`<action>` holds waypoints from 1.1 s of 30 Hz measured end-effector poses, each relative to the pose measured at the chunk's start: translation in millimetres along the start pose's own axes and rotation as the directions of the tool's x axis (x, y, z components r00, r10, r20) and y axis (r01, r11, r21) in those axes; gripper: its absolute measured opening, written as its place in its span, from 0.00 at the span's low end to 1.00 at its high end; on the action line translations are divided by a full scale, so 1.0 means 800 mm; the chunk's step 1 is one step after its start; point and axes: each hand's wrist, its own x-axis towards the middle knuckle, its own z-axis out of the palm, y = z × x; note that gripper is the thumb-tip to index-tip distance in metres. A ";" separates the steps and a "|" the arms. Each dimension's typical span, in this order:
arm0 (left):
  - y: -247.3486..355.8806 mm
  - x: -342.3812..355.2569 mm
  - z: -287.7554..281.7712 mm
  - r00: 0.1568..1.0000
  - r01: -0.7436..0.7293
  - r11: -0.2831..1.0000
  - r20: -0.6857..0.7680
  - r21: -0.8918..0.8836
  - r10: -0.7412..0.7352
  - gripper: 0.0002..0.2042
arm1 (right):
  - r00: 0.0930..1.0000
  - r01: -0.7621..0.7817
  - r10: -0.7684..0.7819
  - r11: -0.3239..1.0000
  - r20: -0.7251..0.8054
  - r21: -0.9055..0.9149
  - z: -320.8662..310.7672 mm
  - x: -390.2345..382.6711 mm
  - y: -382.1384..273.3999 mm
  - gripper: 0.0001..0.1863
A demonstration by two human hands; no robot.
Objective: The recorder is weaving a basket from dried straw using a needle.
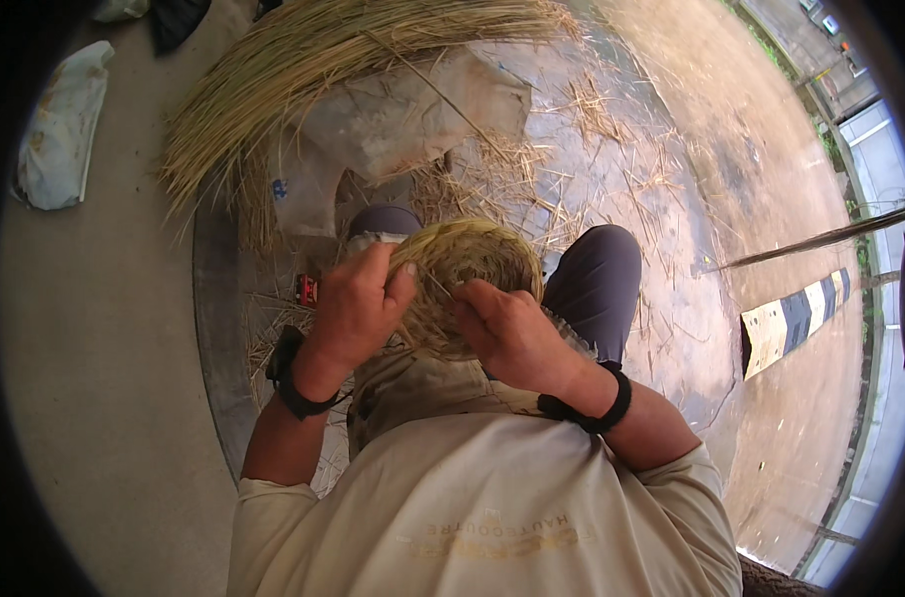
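Observation:
A round woven straw basket (487, 239) rests between my knees, its hollow facing up. My left hand (361, 303) is closed on the left side of its rim, the thumb lying along the edge. Over the near side of the basket, my right hand (512, 336) is closed in a pinch. A thin strand (438, 285) shows by its fingertips, running toward my left hand. The pinched end itself is hidden behind the fingers. Dark bands circle both wrists.
A large bundle of long straw (363, 70) lies ahead, beside a crumpled translucent sheet (412, 114). Loose straw bits (597, 109) litter the ground mat. Left of my left hand is a small red box (306, 290). A white sack (66, 129) lies far left; a striped barrier (796, 323) is at right.

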 end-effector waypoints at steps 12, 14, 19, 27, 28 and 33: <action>0.005 -0.009 0.030 0.999 -0.040 0.999 -0.030 0.026 0.040 0.09 | 0.913 -0.369 0.254 0.848 0.321 0.380 -0.014 0.037 -0.002 0.07; 0.003 -0.006 0.024 0.999 -0.022 0.995 -0.035 0.093 0.026 0.11 | 0.960 -0.211 0.153 0.945 0.232 0.248 -0.008 0.022 0.010 0.06; -0.006 0.006 0.007 0.996 -0.011 0.992 -0.087 0.122 0.022 0.12 | 0.909 -0.184 0.114 0.973 0.400 0.141 -0.027 0.012 -0.004 0.12; 0.015 0.000 0.021 0.993 -0.117 0.988 0.023 0.100 0.115 0.12 | 0.941 -0.322 0.187 0.746 0.281 0.582 -0.008 0.027 0.010 0.09; 0.013 0.001 0.019 0.991 -0.131 0.987 0.019 0.097 0.130 0.13 | 0.948 -0.303 0.179 0.759 0.262 0.577 -0.007 0.023 0.011 0.10; 0.003 0.000 0.019 0.981 -0.191 0.974 -0.008 0.122 0.193 0.14 | 0.998 0.041 -0.043 0.999 0.055 0.028 -0.044 0.006 -0.017 0.11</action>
